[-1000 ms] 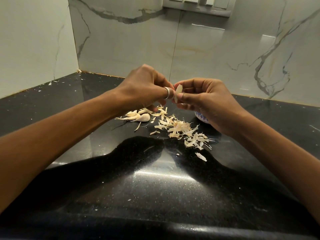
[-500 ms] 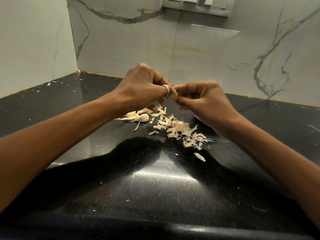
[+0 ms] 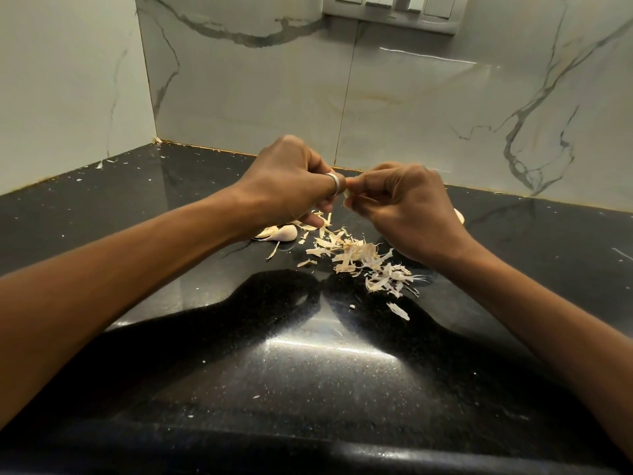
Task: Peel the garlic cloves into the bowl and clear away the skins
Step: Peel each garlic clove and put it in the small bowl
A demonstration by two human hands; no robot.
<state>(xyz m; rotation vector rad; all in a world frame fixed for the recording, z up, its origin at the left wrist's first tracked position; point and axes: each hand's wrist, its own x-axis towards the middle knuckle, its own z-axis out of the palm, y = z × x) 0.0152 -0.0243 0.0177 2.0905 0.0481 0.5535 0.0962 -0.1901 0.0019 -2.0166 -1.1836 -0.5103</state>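
Both hands meet above the black counter (image 3: 308, 371). My left hand (image 3: 291, 186), a ring on one finger, and my right hand (image 3: 404, 204) pinch a pale garlic clove (image 3: 348, 194) between their fingertips; only a sliver of it shows. Below them lies a pile of garlic skins (image 3: 359, 258), spread toward the right. Unpeeled garlic cloves (image 3: 279, 233) rest on the counter under my left hand. At my right hand's far side a pale edge (image 3: 459, 216) peeks out; the bowl itself is hidden behind that hand.
Marble walls (image 3: 239, 97) close the counter at the back and left, forming a corner. A switch panel (image 3: 394, 12) sits high on the back wall. Small skin flecks (image 3: 397, 310) lie nearer me on the counter.
My right hand has curled in over the clove, hiding most of it, and now covers the bowl seen earlier behind it. The left hand has barely moved.
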